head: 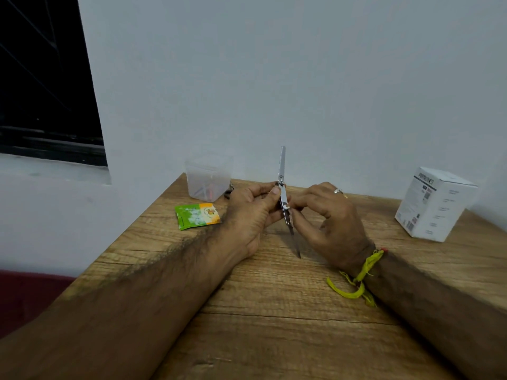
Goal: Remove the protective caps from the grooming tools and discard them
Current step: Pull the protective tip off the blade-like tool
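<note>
A slim metal grooming tool [282, 165], a nail clipper with its lever swung up, stands upright between both hands over the wooden table [274, 311]. My left hand [252, 212] pinches its body, thumb on the near face. My right hand [326, 215] pinches the lower part from the right, fingertips by a small white piece [286, 206] on the tool. A thin pointed blade [295, 242] sticks down below the hands toward the table.
A clear plastic container [208, 176] holding small coloured items stands at the back left of the table. A green and orange sachet [197, 215] lies before it. A white box [436, 202] stands at the right. The wall is close behind.
</note>
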A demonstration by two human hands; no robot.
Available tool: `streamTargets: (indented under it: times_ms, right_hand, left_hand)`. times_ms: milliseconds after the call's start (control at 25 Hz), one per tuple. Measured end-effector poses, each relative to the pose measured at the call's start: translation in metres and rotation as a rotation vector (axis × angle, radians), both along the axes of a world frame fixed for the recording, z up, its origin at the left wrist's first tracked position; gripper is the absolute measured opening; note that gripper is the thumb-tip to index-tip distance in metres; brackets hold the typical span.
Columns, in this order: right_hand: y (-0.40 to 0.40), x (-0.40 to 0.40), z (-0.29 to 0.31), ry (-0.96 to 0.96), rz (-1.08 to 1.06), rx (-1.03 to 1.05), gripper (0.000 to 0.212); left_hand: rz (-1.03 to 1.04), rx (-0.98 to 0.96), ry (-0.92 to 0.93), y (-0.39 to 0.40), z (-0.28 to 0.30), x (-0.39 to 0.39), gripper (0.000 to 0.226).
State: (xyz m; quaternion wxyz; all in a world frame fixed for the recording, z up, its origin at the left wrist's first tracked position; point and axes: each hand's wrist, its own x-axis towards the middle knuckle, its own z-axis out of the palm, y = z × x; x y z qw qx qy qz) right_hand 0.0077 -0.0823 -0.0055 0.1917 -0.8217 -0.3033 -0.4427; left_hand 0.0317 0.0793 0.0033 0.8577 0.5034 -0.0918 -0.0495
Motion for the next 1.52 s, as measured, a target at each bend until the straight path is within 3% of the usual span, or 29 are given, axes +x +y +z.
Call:
streamTargets:
  times_ms: [360, 640, 920, 1160, 1280, 1440, 1520]
  right_hand:
    - [0.0031, 0.0004, 0.0010, -0.050, -0.020, -0.025, 0.009]
    - [0.0041, 0.0007, -0.0014, 0.011, -0.001, -0.020, 0.011]
    - [0.0060, 0.0006, -0.0024, 0.067, 0.035, -0.003, 0.006]
    - [0.0081, -0.0015, -0.0025, 0.110, -0.023, 0.003, 0.004]
    - [0.0090, -0.0025, -0.0022, 0.131, 0.009, -0.029, 0.005]
    - [0.0044, -0.0039, 0.0008, 0.120, 0.022, 0.223, 0.005]
    - [0.0033, -0.0045, 0.0010, 0.123, 0.014, 0.198, 0.005]
  left_hand:
    - [0.037, 0.011, -0.006, 0.0016, 0.0023, -0.0031, 0.013]
    - [0.110, 0.006, -0.001, 0.0031, 0.0025, -0.0005, 0.024]
    - [0.157, -0.011, -0.022, 0.0042, 0.0059, -0.0015, 0.021]
    - [0.208, 0.103, -0.144, 0.0040, 0.0059, -0.0038, 0.011]
    - [0.227, 0.200, -0.181, 0.0028, 0.0042, -0.0044, 0.022]
    - [0.223, 0.273, -0.187, 0.0070, 0.0066, 0.0011, 0.025]
    - [0.180, 0.290, -0.184, 0.0088, 0.0076, 0.0021, 0.031]
